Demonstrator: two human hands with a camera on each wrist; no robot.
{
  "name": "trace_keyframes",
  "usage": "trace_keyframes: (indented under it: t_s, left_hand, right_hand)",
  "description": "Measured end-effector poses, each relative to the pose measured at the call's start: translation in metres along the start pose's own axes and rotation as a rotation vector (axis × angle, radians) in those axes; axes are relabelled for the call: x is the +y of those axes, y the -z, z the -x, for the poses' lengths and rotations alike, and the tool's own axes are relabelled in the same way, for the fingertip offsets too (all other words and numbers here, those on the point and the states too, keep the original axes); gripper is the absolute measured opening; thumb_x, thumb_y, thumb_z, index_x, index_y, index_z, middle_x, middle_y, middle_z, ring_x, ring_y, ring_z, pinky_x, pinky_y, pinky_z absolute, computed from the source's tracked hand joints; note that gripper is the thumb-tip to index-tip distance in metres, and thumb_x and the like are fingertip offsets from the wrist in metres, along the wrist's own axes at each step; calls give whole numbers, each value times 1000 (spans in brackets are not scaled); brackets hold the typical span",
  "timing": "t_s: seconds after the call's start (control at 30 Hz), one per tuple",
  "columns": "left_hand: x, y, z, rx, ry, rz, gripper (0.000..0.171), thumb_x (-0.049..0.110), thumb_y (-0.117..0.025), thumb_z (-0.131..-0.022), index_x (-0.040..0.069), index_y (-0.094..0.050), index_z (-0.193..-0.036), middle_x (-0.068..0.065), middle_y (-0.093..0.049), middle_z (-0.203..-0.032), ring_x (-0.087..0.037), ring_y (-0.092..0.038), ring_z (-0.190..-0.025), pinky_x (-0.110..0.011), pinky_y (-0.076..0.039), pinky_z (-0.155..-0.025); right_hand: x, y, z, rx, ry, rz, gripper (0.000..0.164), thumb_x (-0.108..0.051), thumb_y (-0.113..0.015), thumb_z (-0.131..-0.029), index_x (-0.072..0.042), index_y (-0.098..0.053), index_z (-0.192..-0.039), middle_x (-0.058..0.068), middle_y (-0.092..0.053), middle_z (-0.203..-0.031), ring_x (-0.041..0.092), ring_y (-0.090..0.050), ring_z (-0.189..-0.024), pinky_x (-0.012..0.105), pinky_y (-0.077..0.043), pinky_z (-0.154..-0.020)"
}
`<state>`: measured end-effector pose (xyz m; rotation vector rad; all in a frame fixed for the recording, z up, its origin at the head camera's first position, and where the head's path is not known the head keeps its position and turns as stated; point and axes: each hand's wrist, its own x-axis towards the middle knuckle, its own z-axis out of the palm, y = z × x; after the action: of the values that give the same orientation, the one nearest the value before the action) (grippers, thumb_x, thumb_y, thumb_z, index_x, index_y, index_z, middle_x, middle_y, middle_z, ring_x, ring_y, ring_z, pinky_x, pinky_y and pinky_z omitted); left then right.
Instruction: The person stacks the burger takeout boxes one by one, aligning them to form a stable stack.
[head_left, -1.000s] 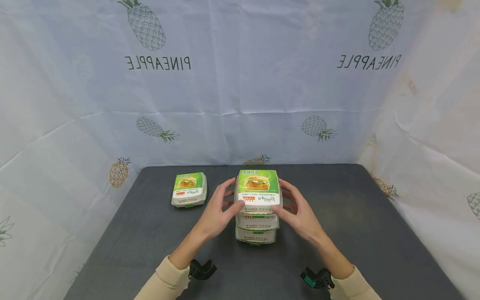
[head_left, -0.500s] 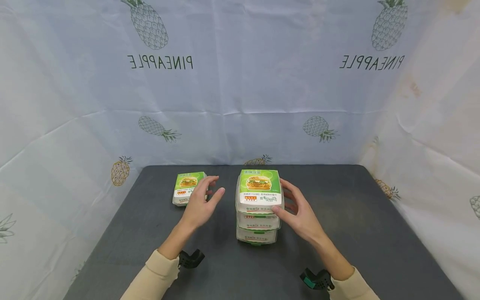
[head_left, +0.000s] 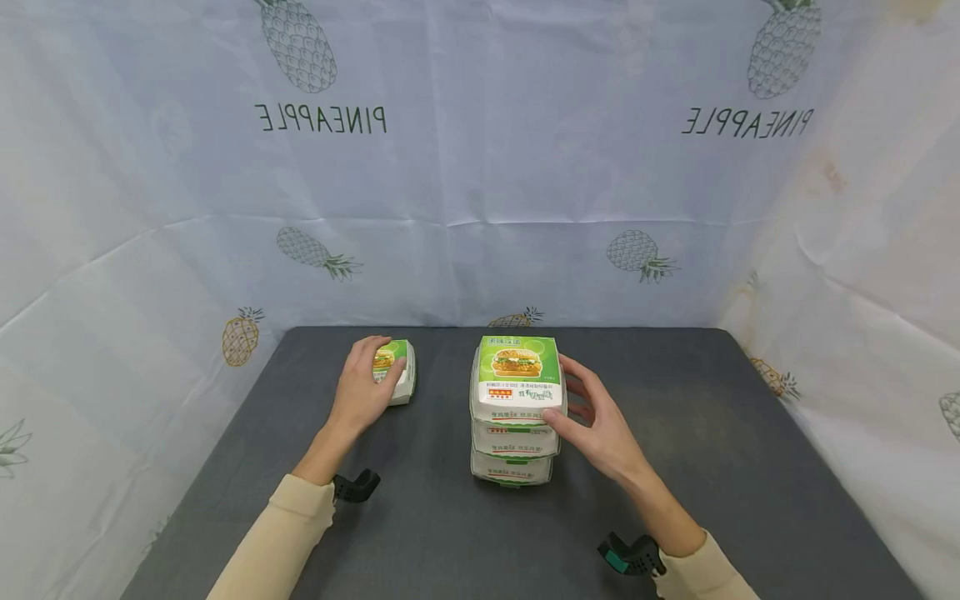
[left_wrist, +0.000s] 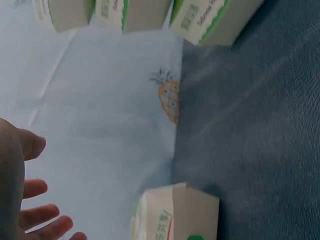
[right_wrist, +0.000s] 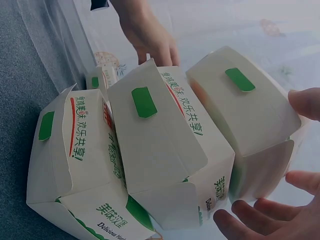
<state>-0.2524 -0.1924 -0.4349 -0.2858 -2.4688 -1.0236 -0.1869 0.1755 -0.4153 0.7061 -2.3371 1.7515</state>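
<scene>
A single burger box [head_left: 402, 373], white with a green printed lid, sits at the far left of the table. My left hand [head_left: 363, 385] hovers at its left and near side, partly covering it; in the left wrist view the fingers [left_wrist: 42, 215] look loosely spread, with the box [left_wrist: 195, 215] apart from them. Three similar boxes are stacked mid-table: top [head_left: 517, 379], middle [head_left: 517, 442] and bottom [head_left: 512, 469]. My right hand [head_left: 600, 421] rests at the top box's right side, thumb by its front corner, fingers relaxed along the side.
The dark grey tabletop [head_left: 465, 533] extends around the stack. A white pineapple-print cloth [head_left: 480, 167] hangs behind the table and along both sides. Black bands [head_left: 630, 554] are worn on both wrists.
My left hand has left the stack's left side and moved left to the single box. My right hand stays at the top box. The stack looks unmoved.
</scene>
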Motion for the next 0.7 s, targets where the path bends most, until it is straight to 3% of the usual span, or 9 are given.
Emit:
trace_keyframes:
  t_s: [0.37, 0.7]
  left_hand:
    - [-31, 5, -7, -42, 167, -17, 64, 38, -67, -99, 0, -47, -147, -27, -36, -151, -48, -33, -140, -65, -31, -107]
    - [-53, 9, -5, -215, 343, -49, 92, 54, -66, -95, 5, -24, -161, -29, -11, -162, -52, -10, -148, -70, -21, -110]
  right_hand:
    - [-1, 1, 1, 5, 3, 7, 74, -11, -69, -97, -18, -31, -160, 10, -33, -159, 35, -41, -142, 44, -45, -104]
    - [1, 1, 1, 3, 14, 9, 74, -11, -69, -97, -15, -31, -160, 10, -33, -159, 35, -41, -141, 39, -46, -103]
